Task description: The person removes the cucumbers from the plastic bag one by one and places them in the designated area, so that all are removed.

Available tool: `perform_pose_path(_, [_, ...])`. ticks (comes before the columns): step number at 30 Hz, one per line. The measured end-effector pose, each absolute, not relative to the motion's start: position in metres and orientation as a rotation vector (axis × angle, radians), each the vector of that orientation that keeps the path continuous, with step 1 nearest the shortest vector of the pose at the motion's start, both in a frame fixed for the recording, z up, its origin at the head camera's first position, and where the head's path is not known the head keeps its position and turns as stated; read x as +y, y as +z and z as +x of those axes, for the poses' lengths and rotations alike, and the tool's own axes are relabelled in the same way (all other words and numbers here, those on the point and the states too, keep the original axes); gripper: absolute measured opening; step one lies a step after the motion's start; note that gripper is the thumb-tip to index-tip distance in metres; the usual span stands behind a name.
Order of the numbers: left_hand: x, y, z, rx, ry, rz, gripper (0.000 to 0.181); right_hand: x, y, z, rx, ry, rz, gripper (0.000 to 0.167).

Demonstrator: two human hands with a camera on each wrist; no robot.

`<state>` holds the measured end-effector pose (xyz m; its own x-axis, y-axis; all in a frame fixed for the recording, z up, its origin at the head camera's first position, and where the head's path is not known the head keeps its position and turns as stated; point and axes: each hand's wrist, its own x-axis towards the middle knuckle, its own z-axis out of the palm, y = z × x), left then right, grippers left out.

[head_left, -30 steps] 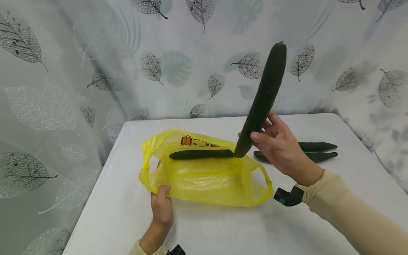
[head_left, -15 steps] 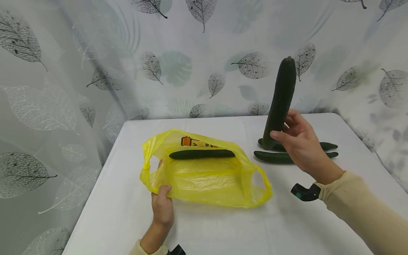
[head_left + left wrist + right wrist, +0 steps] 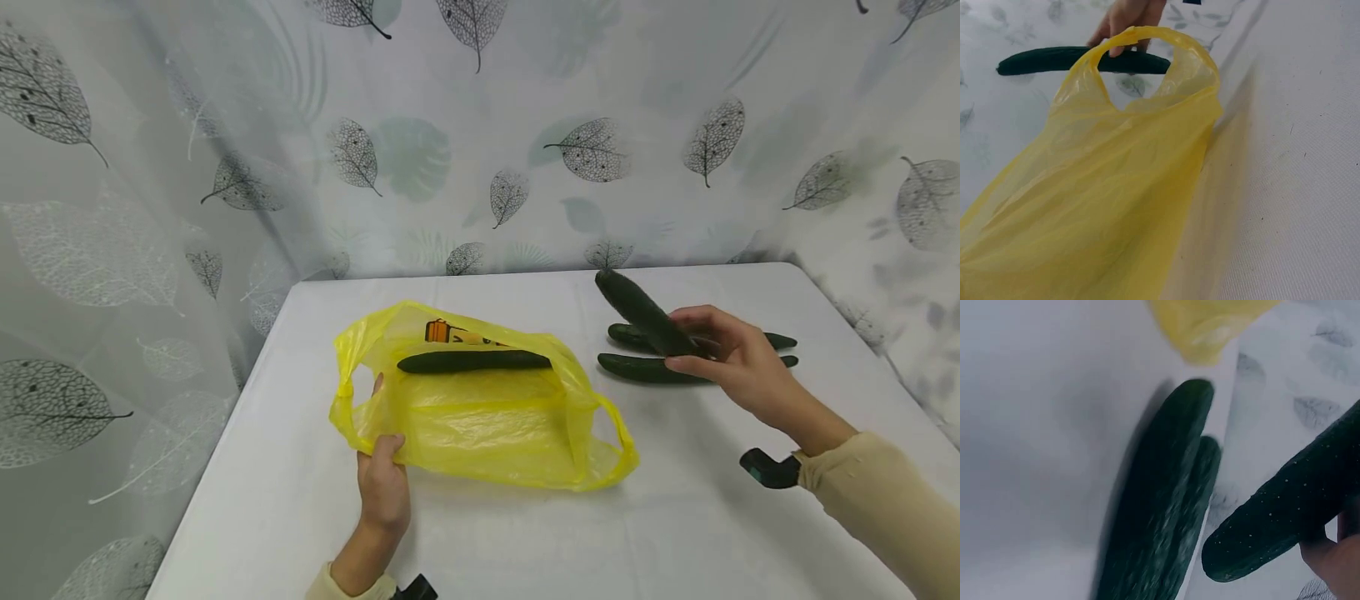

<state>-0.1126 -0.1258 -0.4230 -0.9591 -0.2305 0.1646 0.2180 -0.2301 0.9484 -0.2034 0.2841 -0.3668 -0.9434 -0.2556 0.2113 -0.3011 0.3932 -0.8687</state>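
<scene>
My left hand (image 3: 384, 492) grips the near left edge of a yellow plastic bag (image 3: 487, 433), its mouth spread toward me. One dark green cucumber (image 3: 472, 362) lies inside the bag, along its far side. My right hand (image 3: 738, 358) holds another cucumber (image 3: 641, 308) by its near end, tilted up to the left, above two cucumbers lying side by side on the table. In the right wrist view the held cucumber (image 3: 1279, 506) is at the right, pinched by fingers, apart from the lying pair (image 3: 1160, 506).
The white table (image 3: 525, 542) carries the bag left of centre and the two lying cucumbers (image 3: 645, 368) to its right. A leaf-patterned curtain (image 3: 450, 150) stands behind the table and along both sides.
My right hand has moved right, away from the bag, and the held cucumber has gone from nearly upright to a lower, leftward tilt. My left hand and the bag have hardly moved.
</scene>
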Motion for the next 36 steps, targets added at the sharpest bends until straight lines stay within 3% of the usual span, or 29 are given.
perform_pose_path(17, [-0.125,-0.421,-0.112,-1.756,-2.256,0.033,0.069,0.342,-0.414,-0.2,-2.79,0.744,0.807,0.058])
perform_pose_path(36, [-0.126,-0.413,-0.125,-1.707,-2.272,0.002,0.07,0.372,-0.439,-0.198,-2.851,0.6,0.859,0.057])
